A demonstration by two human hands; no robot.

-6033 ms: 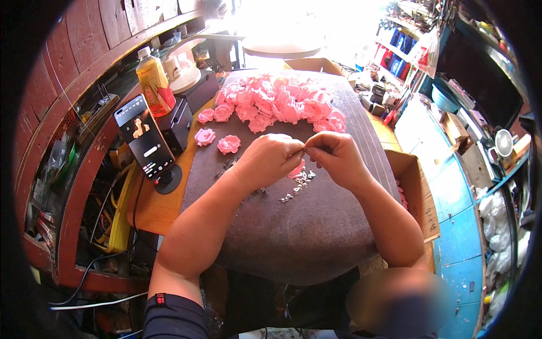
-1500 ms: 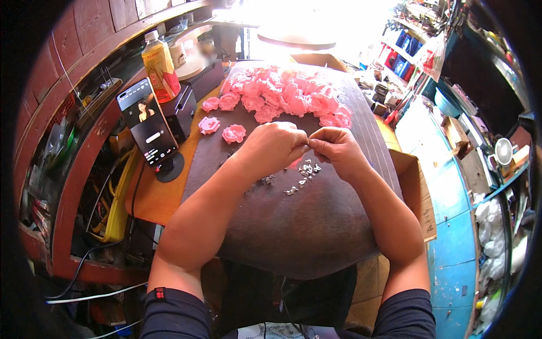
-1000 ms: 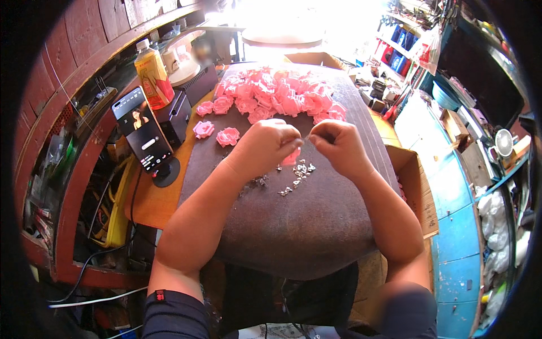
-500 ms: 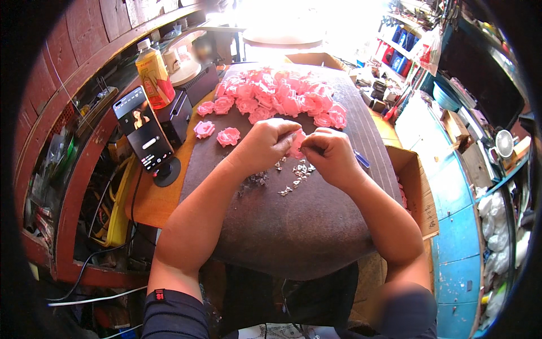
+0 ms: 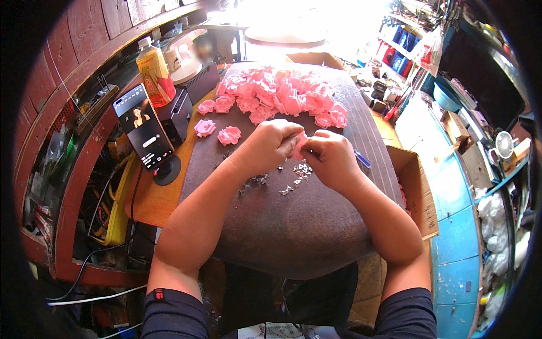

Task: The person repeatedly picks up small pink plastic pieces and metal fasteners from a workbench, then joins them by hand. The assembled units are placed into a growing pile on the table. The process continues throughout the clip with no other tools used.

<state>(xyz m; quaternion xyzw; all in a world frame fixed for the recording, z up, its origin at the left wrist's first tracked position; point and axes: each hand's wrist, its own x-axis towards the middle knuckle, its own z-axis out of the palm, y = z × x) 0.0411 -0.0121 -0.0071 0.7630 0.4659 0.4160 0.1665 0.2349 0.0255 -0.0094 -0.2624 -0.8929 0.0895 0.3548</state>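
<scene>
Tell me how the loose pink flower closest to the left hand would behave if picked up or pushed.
That pink flower is probably light and soft, as its petals look thin and ruffled. Pushed, it would likely slide across the dark tabletop rather than roll, given its frilly, uneven outline. A tight pinch might bend its petal edges.

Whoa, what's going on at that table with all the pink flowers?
Someone is pinching a pink piece, partly hidden, between the left hand and right hand, above a dark tabletop. Little shiny bits lie just below the hands. A big heap of pink flowers sits at the far end, and a lit phone stands off to the left.
</scene>
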